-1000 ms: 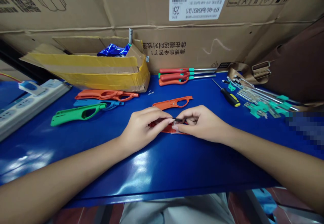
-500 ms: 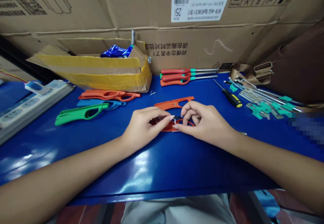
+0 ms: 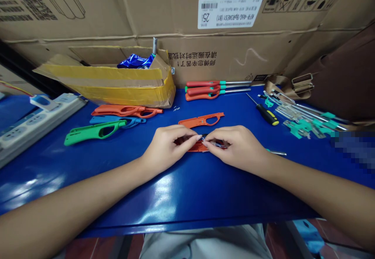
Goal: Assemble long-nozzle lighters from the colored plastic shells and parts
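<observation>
My left hand [image 3: 168, 145] and my right hand [image 3: 234, 146] meet at the middle of the blue table [image 3: 187, 196], fingertips pinched together over an orange plastic lighter shell [image 3: 198, 147] lying flat. Between the fingertips sits a small dark part with thin pale wires [image 3: 208, 141]; both hands pinch it against the shell. A second orange shell half [image 3: 202, 120] lies just behind the hands. Most of the shell under the hands is hidden.
Orange [image 3: 125, 111], blue [image 3: 129, 120] and green [image 3: 93, 131] shells lie at left before a yellow-taped carton [image 3: 117, 82]. A power strip [image 3: 32, 120] sits far left. Assembled red lighters [image 3: 211, 88], a screwdriver [image 3: 265, 112] and teal metal parts [image 3: 304, 120] lie at right. Cardboard boxes [image 3: 187, 20] stand behind.
My right hand's fingers, lifted and spread half a second ago, have closed down onto the shell. The left hand has stayed pinched in place.
</observation>
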{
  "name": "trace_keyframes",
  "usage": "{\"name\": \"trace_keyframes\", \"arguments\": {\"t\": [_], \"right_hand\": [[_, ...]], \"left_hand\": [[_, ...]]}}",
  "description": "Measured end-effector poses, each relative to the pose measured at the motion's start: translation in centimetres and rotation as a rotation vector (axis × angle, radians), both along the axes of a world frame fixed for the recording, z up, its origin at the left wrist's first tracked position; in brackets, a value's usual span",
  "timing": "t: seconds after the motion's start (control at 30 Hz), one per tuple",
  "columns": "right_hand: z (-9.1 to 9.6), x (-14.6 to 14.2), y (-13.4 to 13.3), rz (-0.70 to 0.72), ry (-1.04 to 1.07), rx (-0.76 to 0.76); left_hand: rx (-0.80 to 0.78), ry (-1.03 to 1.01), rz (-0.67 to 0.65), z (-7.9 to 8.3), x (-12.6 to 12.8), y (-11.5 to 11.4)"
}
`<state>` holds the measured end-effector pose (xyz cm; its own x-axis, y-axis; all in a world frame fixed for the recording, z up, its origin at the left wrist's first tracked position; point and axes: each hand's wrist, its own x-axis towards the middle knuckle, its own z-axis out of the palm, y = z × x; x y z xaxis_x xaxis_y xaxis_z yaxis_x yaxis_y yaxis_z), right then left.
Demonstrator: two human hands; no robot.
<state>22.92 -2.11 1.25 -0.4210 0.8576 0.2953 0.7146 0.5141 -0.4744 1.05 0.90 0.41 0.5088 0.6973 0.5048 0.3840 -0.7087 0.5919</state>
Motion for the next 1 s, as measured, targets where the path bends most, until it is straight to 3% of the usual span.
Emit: {"name": "trace_keyframes", "arguments": {"t": [0.47, 0.73, 1.0], "right_hand": [[0.1, 0.3, -0.1, 0.082, -0.129, 0.023], [0.6, 0.6, -0.5, 0.069, -0.371, 0.185], [1.2, 0.6, -0.7, 0.138, -0.515, 0.201]], "left_hand": [[0.091, 0.24, -0.124, 0.7, -0.7, -0.5], [0.104, 0.225, -0.116, 0.2, -0.8, -0.3], [0.184, 0.228, -0.166, 0.1, -0.8, -0.4]]}}
